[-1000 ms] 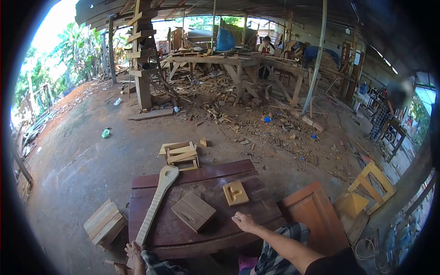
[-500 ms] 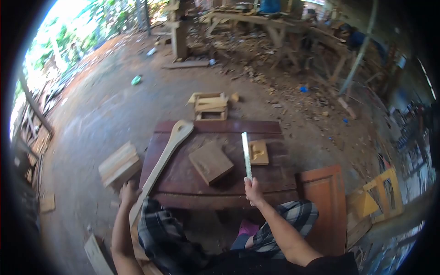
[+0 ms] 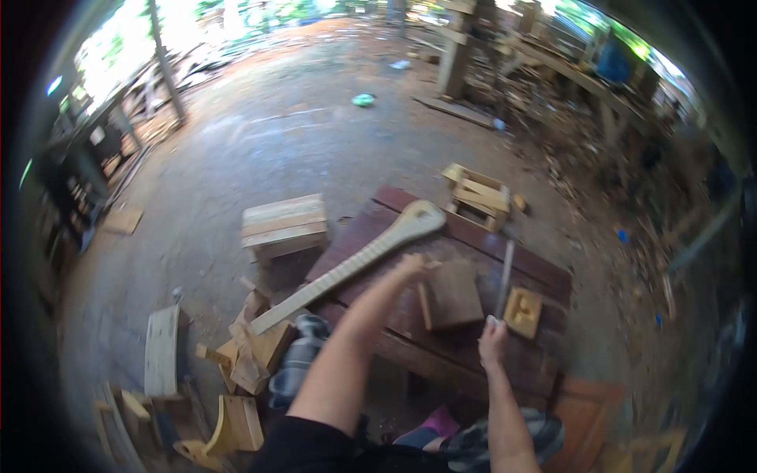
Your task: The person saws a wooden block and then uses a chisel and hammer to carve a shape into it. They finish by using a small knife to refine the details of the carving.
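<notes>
My right hand (image 3: 493,340) is closed around the lower end of a long, flat metal rasp (image 3: 506,276), which points away from me. My left hand (image 3: 412,266), blurred, reaches over the dark red wooden table (image 3: 363,303), fingers stretched toward a thick brown wood block (image 3: 456,296). To the left of that hand lies a long pale wooden piece (image 3: 355,258), with a rounded, holed far end and a narrow shaft extending over the table's edge. Right of the rasp is a small yellowish wood block (image 3: 523,312) with a carved hollow.
A pale wooden stool-like block (image 3: 284,225) stands on the floor left of the table. Beyond the table sits a small slatted wooden frame (image 3: 479,197). Wood offcuts (image 3: 236,422) lie at lower left, and an orange-brown panel (image 3: 587,418) at lower right.
My left hand has moved from beside the table's left edge to over the tabletop, near the brown block. The view has swung left. My right hand still holds the rasp.
</notes>
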The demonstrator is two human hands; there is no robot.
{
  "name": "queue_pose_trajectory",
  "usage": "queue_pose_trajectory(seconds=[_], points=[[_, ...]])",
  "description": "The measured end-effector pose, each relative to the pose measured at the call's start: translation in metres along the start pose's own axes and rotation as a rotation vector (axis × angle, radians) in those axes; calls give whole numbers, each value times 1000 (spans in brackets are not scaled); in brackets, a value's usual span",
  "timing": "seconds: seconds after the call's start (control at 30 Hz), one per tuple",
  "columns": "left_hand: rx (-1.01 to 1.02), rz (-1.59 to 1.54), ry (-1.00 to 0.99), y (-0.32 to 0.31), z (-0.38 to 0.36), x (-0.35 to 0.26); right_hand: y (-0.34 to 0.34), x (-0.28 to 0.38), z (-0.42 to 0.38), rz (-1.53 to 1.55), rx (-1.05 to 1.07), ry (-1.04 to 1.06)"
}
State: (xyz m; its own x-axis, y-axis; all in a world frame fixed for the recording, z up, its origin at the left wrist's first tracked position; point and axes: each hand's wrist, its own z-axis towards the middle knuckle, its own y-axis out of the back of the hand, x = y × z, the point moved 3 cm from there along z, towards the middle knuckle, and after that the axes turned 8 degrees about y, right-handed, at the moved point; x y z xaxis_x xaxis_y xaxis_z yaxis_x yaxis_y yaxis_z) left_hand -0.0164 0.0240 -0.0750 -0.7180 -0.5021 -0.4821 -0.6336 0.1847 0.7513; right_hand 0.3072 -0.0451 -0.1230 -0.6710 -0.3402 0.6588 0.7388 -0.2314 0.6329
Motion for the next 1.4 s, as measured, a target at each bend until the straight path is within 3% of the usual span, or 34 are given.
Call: queue_pose_trajectory(seconds=[0.1, 0.17, 0.2, 0.27, 0.47, 0.53, 0.67, 0.73, 0.8, 0.87, 0.93, 0.97, 1.03, 1.07, 1.17, 1.27, 1.33, 1.37, 1.4], points=[[109, -164, 89, -8, -10, -12, 4, 54, 17, -146, 41, 156], [159, -238, 179, -35, 15, -8, -5, 65, 16, -56, 138, -16], [150, -287, 230, -24, 1, -11, -12, 62, 13, -47, 182, -2], [112, -383, 318, -14, -10, -16, -20, 57, 6, -89, 64, 16], [-35, -596, 491, 1, -53, -24, -13, 75, -4, -161, 144, -75], [-39, -603, 506, 9, -58, -25, -12, 66, -7, -18, 52, -127], [-25, -613, 455, 16, -61, -32, -6, 62, -8, 238, -15, -243], [-28, -594, 432, 23, -61, -37, -5, 60, -8, 470, -129, -404], [113, -443, 288, 25, -60, -46, -7, 51, -9, 485, -159, -392], [54, -338, 207, 36, -74, -63, -11, 46, -7, 495, -197, -378], [9, -233, 102, 35, -74, -76, -5, 57, -6, 454, -86, -337], [42, -252, -6, 29, -64, -81, -7, 67, -9, 581, -110, -389], [137, -186, -201, 28, -63, -102, -7, 74, -12, 553, -32, -474], [187, -102, -284, 36, -68, -107, -11, 80, -11, 657, -57, -427], [204, 146, -316, 51, -91, -111, -7, 74, -8, 471, 5, -334], [340, 412, -282, 36, -90, -98, 31, 115, -11, 485, 22, -425], [337, 487, -310, 31, -106, -90, 42, 112, -22, 486, -76, -447], [340, 507, -331, 30, -116, -87, 46, 113, -25, 374, -32, -295], [194, 448, -327, 42, -134, -87, 49, 116, -30, 259, 15, -148]])
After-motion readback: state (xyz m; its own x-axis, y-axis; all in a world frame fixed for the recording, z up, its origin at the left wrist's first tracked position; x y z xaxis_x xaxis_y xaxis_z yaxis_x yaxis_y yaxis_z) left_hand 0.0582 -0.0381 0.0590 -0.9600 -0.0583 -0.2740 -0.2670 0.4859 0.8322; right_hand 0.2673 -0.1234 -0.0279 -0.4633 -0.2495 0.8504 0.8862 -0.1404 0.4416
